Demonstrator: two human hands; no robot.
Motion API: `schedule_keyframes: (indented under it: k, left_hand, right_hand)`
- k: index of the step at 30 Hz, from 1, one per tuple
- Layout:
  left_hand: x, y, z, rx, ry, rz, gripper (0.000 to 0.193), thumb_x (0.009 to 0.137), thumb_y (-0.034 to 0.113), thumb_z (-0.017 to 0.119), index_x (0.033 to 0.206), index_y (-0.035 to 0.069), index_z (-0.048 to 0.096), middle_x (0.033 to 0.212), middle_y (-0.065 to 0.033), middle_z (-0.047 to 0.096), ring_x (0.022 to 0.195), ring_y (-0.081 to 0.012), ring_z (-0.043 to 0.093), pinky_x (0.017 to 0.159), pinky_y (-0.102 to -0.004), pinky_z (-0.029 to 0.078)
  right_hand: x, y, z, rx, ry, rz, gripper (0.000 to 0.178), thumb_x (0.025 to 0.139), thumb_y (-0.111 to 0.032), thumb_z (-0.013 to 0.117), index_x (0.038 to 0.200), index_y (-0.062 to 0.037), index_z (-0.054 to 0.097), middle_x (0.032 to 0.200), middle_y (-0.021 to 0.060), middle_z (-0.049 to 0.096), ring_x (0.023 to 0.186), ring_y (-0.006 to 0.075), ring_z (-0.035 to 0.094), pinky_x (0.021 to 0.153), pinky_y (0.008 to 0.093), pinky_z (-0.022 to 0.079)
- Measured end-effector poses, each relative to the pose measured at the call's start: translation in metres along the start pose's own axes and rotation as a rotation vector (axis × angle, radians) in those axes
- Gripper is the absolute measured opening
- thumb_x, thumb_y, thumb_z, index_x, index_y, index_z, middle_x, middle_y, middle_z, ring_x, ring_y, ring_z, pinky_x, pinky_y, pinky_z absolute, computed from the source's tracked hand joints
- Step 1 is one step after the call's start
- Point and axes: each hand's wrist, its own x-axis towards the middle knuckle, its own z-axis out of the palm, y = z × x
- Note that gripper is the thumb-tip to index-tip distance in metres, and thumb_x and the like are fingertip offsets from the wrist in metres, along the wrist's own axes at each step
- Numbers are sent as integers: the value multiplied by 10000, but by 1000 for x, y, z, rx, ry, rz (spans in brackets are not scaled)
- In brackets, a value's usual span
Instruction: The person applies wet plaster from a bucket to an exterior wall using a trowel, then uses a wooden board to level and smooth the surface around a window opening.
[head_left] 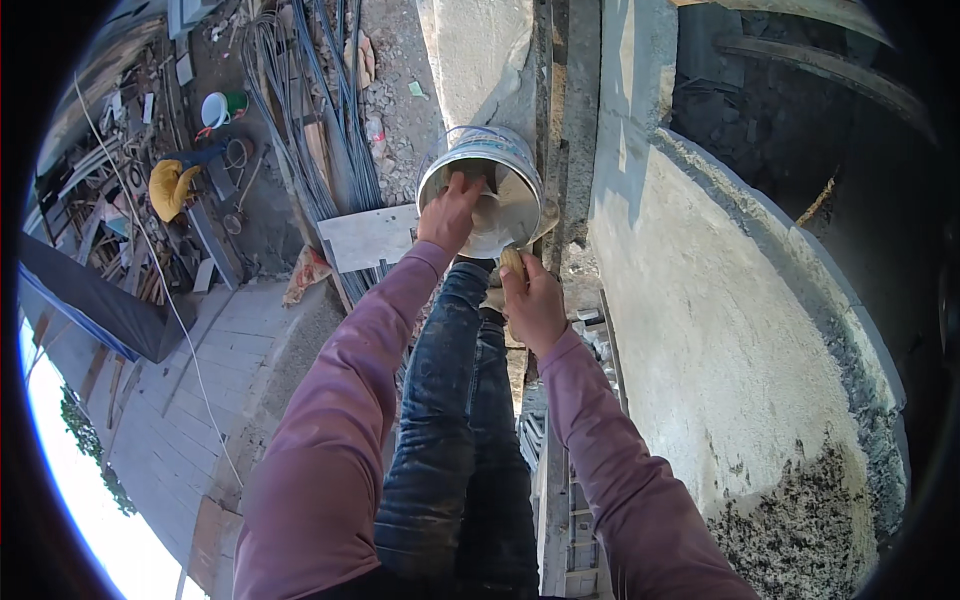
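Observation:
A white plastic bucket (520, 160) with blue print tilts toward me, its mouth facing my body and a wire handle at its far side. Inside its mouth is my left hand (450, 213), fingers extended and slightly apart, with nothing visible between them. A pale grey coating covers part of the bucket's inside. At the near right rim, my right hand (536, 305) is closed around a short wooden handle (513, 263). The tool's other end is not clear against the bucket, so its kind cannot be told.
I stand high on a narrow ledge beside a curved, plastered wall (720, 290) on the right. Long steel rods (345, 120) and a pale board (368, 238) lie left of the bucket. Far below, a person in a yellow top (172, 188) bends near a wheelbarrow (238, 155). A thin cable (165, 285) hangs at left.

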Motion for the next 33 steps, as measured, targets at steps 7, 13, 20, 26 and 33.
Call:
schedule_keyframes:
  k: [7, 13, 20, 26, 33]
  left_hand:
    - [-47, 22, -69, -230, 115, 179, 580, 757, -29, 570, 1272, 238, 604, 1105, -72, 566, 731, -310, 662, 604, -404, 551]
    - [-80, 43, -125, 32, 140, 189, 547, 737, -2, 598, 1239, 213, 625, 1086, -51, 577, 661, -255, 660, 546, -365, 529]
    - [-79, 44, -137, 174, 45, 39, 505, 725, -17, 585, 1181, 187, 653, 1045, -38, 588, 643, -237, 661, 544, -361, 509]
    - [-92, 47, -138, 211, 13, 67, 456, 754, 17, 593, 1185, 164, 622, 1034, -43, 573, 643, -239, 664, 522, -364, 510]
    - [-100, 47, -151, 260, -26, 21, 482, 727, 1, 608, 1163, 204, 649, 1032, -20, 584, 591, -237, 656, 512, -366, 509]
  right_hand:
    - [32, 17, 1, -78, 28, 13, 291, 942, -224, 520, 1046, 41, 580, 837, 227, 637, 664, 334, 657, 615, 419, 518]
    - [60, 2, 28, 689, -179, 355, 300, 949, -278, 529, 1038, 2, 593, 774, 97, 604, 521, 184, 589, 431, 307, 499]
    - [70, 4, 75, 915, -262, 426, 275, 882, -190, 646, 1086, -19, 576, 856, 79, 635, 547, 175, 612, 479, 302, 559]
    - [76, 2, 106, 893, -76, 446, 349, 841, -176, 677, 1113, 1, 546, 926, 103, 622, 710, 193, 627, 518, 352, 513]
    - [69, -15, 96, 1124, -258, 518, 360, 887, -156, 600, 1210, -38, 494, 1047, 133, 592, 908, 222, 609, 782, 391, 511]
